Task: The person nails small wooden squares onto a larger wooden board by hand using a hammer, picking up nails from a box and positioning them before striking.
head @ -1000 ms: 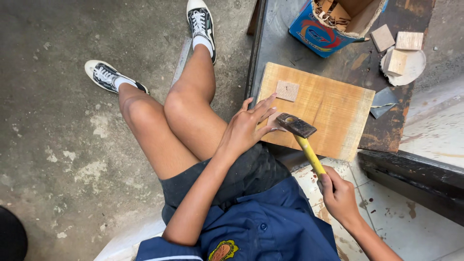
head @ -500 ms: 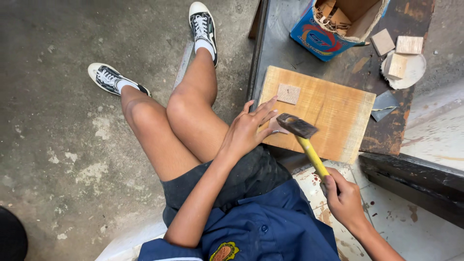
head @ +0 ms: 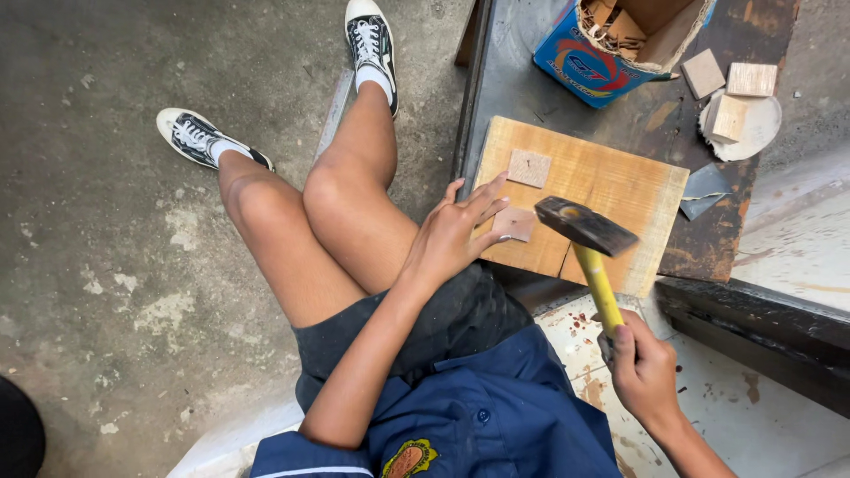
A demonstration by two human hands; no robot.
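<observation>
left hand [head: 447, 237] lies open, fingers spread, on the near left edge of the board [head: 611, 186]; fingertips touch a small wood square [head: 514, 224] and pin it flat. right hand [head: 644, 367] is closed round the lower end of the yellow handle of a hammer [head: 586, 227]. hammer head is over the board, just right of the pinned square; contact cannot be told. second square [head: 529, 167] lies further up the board. board sits on a dark bench [head: 513, 62], near a blue box [head: 611, 44] of scraps.
</observation>
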